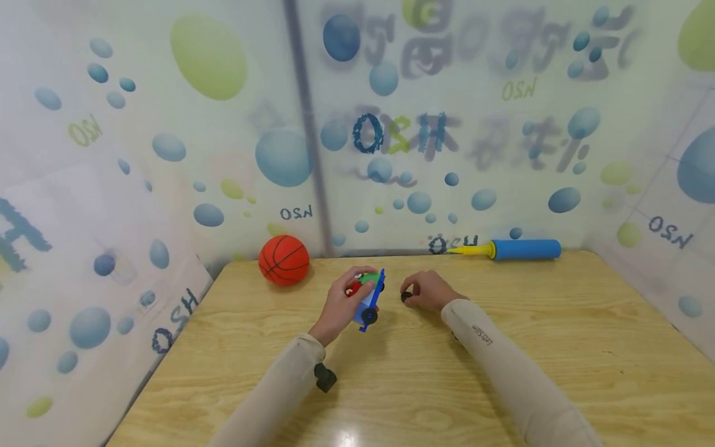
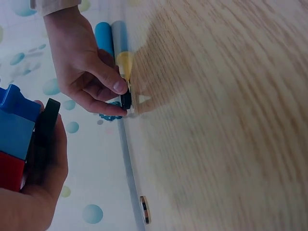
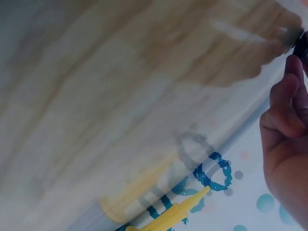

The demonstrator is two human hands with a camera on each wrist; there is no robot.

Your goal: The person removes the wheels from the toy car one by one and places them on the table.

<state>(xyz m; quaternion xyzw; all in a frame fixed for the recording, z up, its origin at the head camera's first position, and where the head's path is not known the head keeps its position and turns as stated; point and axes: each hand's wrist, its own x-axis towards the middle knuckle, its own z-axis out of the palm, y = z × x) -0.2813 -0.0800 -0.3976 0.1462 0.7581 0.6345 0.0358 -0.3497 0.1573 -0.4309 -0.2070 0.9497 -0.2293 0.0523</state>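
My left hand (image 1: 342, 300) grips a toy car (image 1: 366, 305) of blue, light blue, red and green blocks above the table, tilted, with black wheels on the side facing right. In the left wrist view the toy's blue and red blocks (image 2: 14, 132) and a black wheel (image 2: 47, 121) show at the left edge. To the right, my right hand (image 1: 431, 290) pinches a small black wheel (image 1: 406, 297) between thumb and fingers, just above or at the tabletop. The right wrist view shows only part of that black piece (image 3: 301, 47) at the edge.
A red basketball (image 1: 283, 261) sits at the table's back left. At the back right lies a blue hand pump (image 1: 526, 249) with a yellow nozzle. The wooden table (image 1: 424, 385) is bounded by printed, bubble-patterned walls (image 1: 447, 205) behind and on both sides.
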